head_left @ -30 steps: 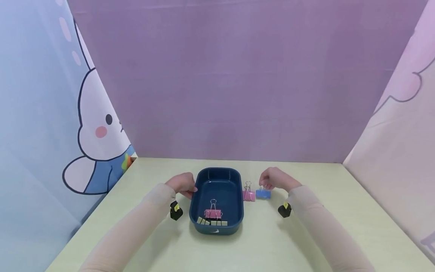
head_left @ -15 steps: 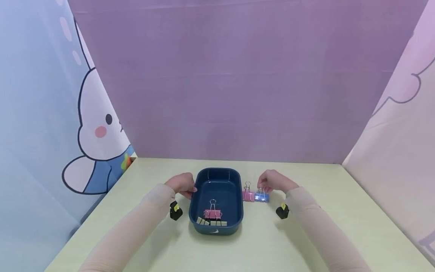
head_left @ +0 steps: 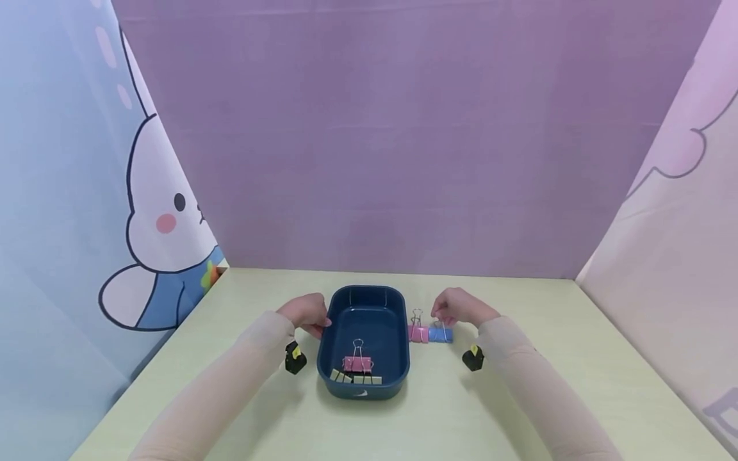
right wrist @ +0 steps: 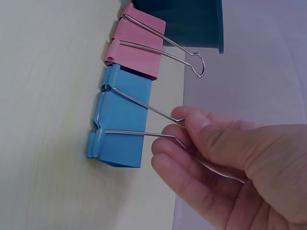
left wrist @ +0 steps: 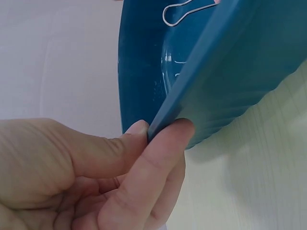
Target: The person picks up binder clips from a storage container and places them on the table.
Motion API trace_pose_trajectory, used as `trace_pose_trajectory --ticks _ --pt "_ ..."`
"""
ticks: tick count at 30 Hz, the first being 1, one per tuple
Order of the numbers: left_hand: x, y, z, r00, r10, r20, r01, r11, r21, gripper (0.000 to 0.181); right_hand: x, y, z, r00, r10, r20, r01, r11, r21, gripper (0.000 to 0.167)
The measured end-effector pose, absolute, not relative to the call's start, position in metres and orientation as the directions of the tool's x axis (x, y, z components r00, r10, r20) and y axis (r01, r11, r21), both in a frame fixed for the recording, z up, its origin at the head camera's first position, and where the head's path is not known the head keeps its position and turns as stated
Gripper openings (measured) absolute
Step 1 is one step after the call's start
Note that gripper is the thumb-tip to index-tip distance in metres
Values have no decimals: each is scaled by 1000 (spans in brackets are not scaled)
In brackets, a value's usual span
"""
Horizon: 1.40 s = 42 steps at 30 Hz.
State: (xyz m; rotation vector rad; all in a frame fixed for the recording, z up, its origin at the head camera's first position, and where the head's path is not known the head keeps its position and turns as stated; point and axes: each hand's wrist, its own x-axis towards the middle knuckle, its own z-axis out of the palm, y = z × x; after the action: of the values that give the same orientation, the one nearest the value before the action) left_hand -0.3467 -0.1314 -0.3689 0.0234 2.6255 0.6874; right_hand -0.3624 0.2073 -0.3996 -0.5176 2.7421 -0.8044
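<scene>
While left grip (head_left: 305, 314) pinches tray (left wrist: 240, 67) rim, right grip (head_left: 458, 306) pinches blue clip (right wrist: 122, 117) by wire handle (right wrist: 156, 135); pink clip (right wrist: 141, 45) stands left of right grip, just beside.

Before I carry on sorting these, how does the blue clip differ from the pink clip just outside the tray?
Color: the blue clip is blue, the pink clip pink.
Hold: the right hand pinches the blue clip's wire handles; no hand holds the pink clip.
Place: the pink clip sits nearer the tray than the blue clip.
Shared: both have silver handles.
</scene>
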Motion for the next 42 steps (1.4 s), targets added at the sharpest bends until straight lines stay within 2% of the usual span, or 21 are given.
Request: trace_pose_trajectory --ticks 6,12,18,22,25,27,32,37,42 --pt "-345 -133 -370 -908 120 -402 -95 875 475 12 -362 205 -395 -911 -391 -129 -261 791 -553 18" --pt "-344 -135 -370 -911 130 -393 -81 875 477 12 -362 197 -387 -918 -396 -22 -344 823 -452 33" --pt "-343 -136 -368 -910 131 -394 -78 878 473 12 -349 154 -371 -922 -385 44 -372 846 -383 59" --pt "-343 -136 -366 -909 138 -392 -67 882 466 12 -334 117 -363 -866 -494 72 -487 804 -341 64" --pt "-342 -135 -366 -910 136 -391 -65 886 459 11 -325 94 -365 -810 -586 23 -562 764 -317 64" --pt "-342 -134 -367 -911 138 -390 -61 887 457 11 -319 81 -368 -775 -630 -52 -585 746 -320 61" --pt "-342 -134 -369 -911 147 -385 -47 890 453 11 -311 59 -375 -703 -674 -227 -619 737 -272 51" --pt "-343 -133 -368 -913 158 -377 -23 901 433 13 -310 48 -376 -664 -703 -254 -667 711 -222 41" --pt "-343 -131 -367 -916 149 -372 -29 901 433 14 -311 44 -376 -667 -700 -253 -642 713 -282 25"
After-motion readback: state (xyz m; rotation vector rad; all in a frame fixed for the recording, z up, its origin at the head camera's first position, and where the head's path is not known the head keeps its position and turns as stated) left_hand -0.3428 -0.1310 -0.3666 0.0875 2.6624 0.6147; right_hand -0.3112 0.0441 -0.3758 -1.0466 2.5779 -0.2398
